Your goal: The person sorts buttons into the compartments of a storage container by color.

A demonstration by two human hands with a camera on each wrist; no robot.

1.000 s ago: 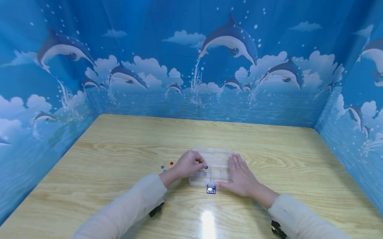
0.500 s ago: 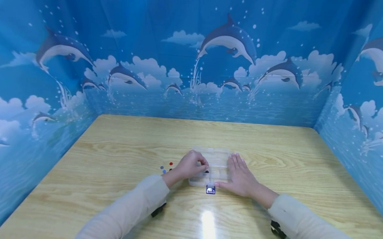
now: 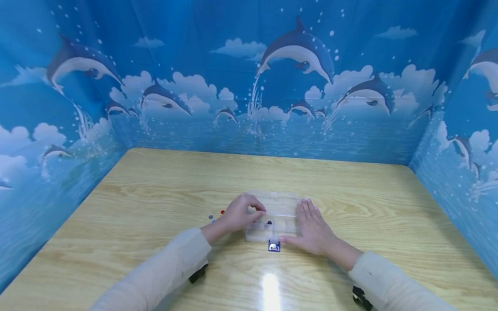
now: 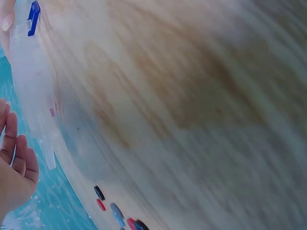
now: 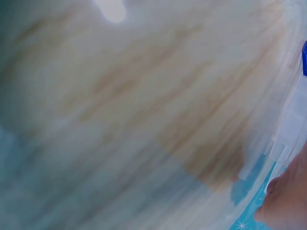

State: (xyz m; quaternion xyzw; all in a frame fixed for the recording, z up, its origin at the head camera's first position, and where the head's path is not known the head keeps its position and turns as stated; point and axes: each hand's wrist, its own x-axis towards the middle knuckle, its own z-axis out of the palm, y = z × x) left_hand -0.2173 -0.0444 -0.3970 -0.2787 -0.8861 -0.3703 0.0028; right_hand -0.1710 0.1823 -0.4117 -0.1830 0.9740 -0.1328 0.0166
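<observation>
A clear plastic compartment box (image 3: 254, 236) stands with its lid raised at the table's middle, a blue latch (image 3: 274, 245) at its front. My left hand (image 3: 239, 214) hovers over the box's left side, fingers loosely bent, and nothing shows between them. In the left wrist view its fingers (image 4: 20, 155) are apart from the box wall. Below the fingertips, a small black disc (image 3: 269, 223) lies in a compartment, and a red disc (image 4: 52, 112) shows through the side. My right hand (image 3: 314, 231) rests with straight fingers along the box's right side, thumb near the latch.
Left of the box, partly behind my left wrist, several small discs lie on the wooden table (image 3: 170, 180), among them a red disc (image 4: 100, 204), a black disc (image 4: 99, 192) and a grey-blue disc (image 4: 116, 211). A dolphin-print curtain (image 3: 218, 81) surrounds the table's back and sides.
The black disc pinched in my left hand has gone down into a compartment and been let go. My left hand has drawn back a little leftward; the right hand has stayed put.
</observation>
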